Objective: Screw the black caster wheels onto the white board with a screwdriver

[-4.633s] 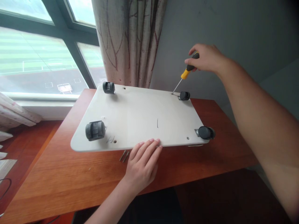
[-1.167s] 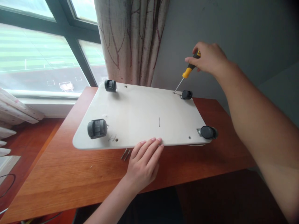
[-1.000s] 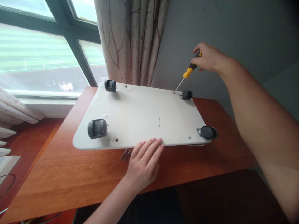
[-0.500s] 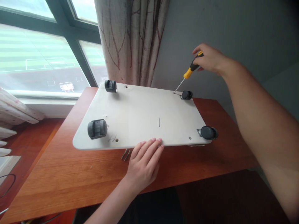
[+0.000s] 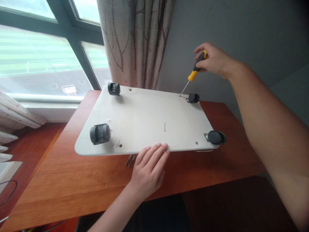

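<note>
A white board [image 5: 145, 119] with rounded corners lies raised above the table, its caster side up. Along its near edge, my left hand [image 5: 149, 169] holds the board, fingers on top and thumb tucked lower. My right hand [image 5: 212, 59] is closed around the handle of a yellow-and-black screwdriver [image 5: 193, 75]. The screwdriver leans, its tip at a hole near the far right caster [image 5: 193, 98]. Other black casters are the near right one [image 5: 215, 137], the near left one [image 5: 100, 133] and the far left one [image 5: 114, 89].
Two screws [image 5: 129, 160] lie on the brown wooden table [image 5: 72, 183] by the board's near edge. Open holes show in the board's left part; a screw head [image 5: 196, 143] sits near the right caster. Behind are a curtain [image 5: 137, 42], a window and a grey wall.
My right hand has shifted slightly left, and its fingers have turned on the screwdriver handle. The screwdriver stands a little steeper, tip in the same place. My left hand has stayed still.
</note>
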### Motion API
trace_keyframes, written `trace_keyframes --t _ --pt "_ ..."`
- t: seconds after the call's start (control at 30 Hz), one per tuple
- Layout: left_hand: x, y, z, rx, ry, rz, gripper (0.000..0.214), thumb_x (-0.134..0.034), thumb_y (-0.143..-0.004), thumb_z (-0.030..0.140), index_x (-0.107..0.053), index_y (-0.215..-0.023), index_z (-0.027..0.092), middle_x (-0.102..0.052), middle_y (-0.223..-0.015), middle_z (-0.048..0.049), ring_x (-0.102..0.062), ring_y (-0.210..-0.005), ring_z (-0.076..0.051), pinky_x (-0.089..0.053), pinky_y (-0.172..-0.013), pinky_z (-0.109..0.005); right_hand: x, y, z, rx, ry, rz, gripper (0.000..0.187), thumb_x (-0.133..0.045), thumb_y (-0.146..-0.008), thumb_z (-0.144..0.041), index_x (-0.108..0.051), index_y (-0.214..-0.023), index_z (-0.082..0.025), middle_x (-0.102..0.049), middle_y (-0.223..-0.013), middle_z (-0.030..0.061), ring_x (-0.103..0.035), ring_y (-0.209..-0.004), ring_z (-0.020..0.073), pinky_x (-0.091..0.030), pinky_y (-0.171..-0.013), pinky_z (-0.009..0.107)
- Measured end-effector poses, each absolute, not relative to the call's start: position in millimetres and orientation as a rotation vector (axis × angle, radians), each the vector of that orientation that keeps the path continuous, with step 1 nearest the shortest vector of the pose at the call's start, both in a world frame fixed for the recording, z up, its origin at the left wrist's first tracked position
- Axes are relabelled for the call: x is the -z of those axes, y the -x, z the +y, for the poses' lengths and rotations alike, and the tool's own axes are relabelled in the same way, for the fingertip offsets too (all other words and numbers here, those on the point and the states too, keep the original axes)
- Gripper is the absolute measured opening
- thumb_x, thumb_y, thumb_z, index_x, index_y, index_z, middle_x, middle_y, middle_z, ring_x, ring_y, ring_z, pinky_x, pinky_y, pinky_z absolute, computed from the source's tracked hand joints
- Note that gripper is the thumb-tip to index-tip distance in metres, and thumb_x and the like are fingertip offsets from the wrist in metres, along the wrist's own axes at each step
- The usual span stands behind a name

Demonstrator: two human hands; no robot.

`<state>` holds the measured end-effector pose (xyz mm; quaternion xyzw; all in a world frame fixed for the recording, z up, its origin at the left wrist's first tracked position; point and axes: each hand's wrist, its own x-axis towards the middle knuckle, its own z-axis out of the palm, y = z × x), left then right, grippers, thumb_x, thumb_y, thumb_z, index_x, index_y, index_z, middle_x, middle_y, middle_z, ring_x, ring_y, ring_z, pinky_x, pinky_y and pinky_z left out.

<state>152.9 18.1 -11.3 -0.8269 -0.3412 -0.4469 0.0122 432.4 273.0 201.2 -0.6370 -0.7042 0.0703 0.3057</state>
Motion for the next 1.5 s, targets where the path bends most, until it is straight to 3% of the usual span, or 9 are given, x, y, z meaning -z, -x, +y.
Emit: trace_keyframes --t 0.17,0.37,0.5,0.6,0.93,1.07,1.23,1.33,1.5 --pt "12.8 -152.6 17.1 1.379 2.592 -1.075 0.046 -0.053 -0.086 0.005 -0.064 -0.13 0.013 -0.064 -0.138 -0.0093 -0.057 -0.131 -0.024 -0.031 -0.118 -0.038 -201.6 -436.3 274.6 -0.134 1.659 -1.877 0.05 -0.07 -0.078 -0.026 -0.06 -0.115 0.007 -0.065 -0.123 0.0159 -0.058 -0.083 0.0012 -0.04 -0.066 0.021" --pt "11.9 -152.2 17.4 1.377 2.587 -1.077 0.045 -0.053 -0.086 0.005 -0.064 -0.129 0.013 -0.064 -0.138 -0.0088 -0.057 -0.131 -0.023 -0.03 -0.119 -0.038 -200.9 -432.8 274.2 0.034 1.616 -1.793 0.06 -0.047 -0.074 -0.042 -0.063 -0.089 0.014 -0.073 -0.1 0.0096 -0.065 -0.085 0.0009 -0.035 -0.062 0.021" --pt "11.2 -152.4 17.8 1.381 2.587 -1.07 0.045 -0.053 -0.086 0.005 -0.064 -0.129 0.013 -0.065 -0.137 -0.0092 -0.057 -0.132 -0.023 -0.03 -0.119 -0.037 -198.6 -429.1 274.5 0.047 1.687 -1.733 0.072 -0.035 -0.073 -0.047 -0.059 -0.091 0.018 -0.071 -0.101 0.0143 -0.069 -0.086 0.0048 -0.036 -0.063 0.023" --pt "11.2 -152.4 17.8 1.379 2.591 -1.075 0.045 -0.054 -0.086 0.006 -0.064 -0.129 0.013 -0.065 -0.137 -0.0091 -0.057 -0.132 -0.023 -0.029 -0.12 -0.036 -196.4 -427.6 274.1 -0.005 1.676 -1.668 0.071 -0.044 -0.071 -0.045 -0.058 -0.098 0.018 -0.069 -0.108 0.0208 -0.07 -0.09 0.0119 -0.039 -0.065 0.024" --pt "11.5 -151.9 16.7 1.369 2.595 -1.096 0.045 -0.053 -0.087 0.007 -0.063 -0.13 0.016 -0.065 -0.137 -0.0084 -0.056 -0.133 -0.022 -0.029 -0.12 -0.036 -203.0 -431.9 257.3 -0.043 1.507 -1.606 0.067 -0.065 -0.067 -0.039 -0.062 -0.11 0.011 -0.067 -0.119 0.0172 -0.07 -0.092 0.0166 -0.04 -0.062 0.026" --pt "12.1 -152.5 17.8 1.377 2.602 -1.072 0.046 -0.052 -0.086 0.006 -0.062 -0.13 0.014 -0.064 -0.138 -0.0095 -0.055 -0.133 -0.023 -0.03 -0.119 -0.038 -207.5 -420.8 228.7 0.1 1.451 -1.61 0.063 -0.076 -0.07 -0.044 -0.066 -0.114 0.0 -0.068 -0.11 0.0093 -0.066 -0.07 0.0072 -0.042 -0.057 0.023" --pt "6.5 -144.5 10.2 1.47 2.662 -0.994 0.048 -0.052 -0.084 0.002 -0.062 -0.129 0.014 -0.062 -0.139 -0.0125 -0.054 -0.133 -0.028 -0.036 -0.115 -0.047 -187.6 -391.3 158.1 -0.198 1.218 -1.514 0.029 -0.079 -0.081 -0.032 -0.067 -0.101 -0.014 -0.067 -0.089 0.003 -0.063 -0.062 0.0077 -0.048 -0.051 0.02" --pt "2.8 -128.3 -3.9 1.606 2.703 -0.983 0.05 -0.052 -0.083 -0.001 -0.061 -0.129 0.015 -0.064 -0.136 -0.0142 -0.056 -0.129 -0.029 -0.044 -0.109 -0.048 -169.7 -374.0 100.9 -0.431 1.126 -1.433 0.025 -0.074 -0.086 -0.038 -0.064 -0.104 -0.023 -0.069 -0.088 0.0031 -0.062 -0.064 0.0119 -0.051 -0.051 0.024" --pt "7.0 -88.4 -21.1 1.493 2.705 -1.324 0.042 -0.053 -0.089 0.003 -0.061 -0.127 0.018 -0.068 -0.119 -0.0117 -0.066 -0.109 -0.023 -0.055 -0.092 -0.035 -129.9 -361.7 26.2 -0.603 1.103 -1.268 0.033 -0.075 -0.083 -0.042 -0.062 -0.108 -0.023 -0.068 -0.086 0.0027 -0.062 -0.069 0.0149 -0.045 -0.045 0.022"
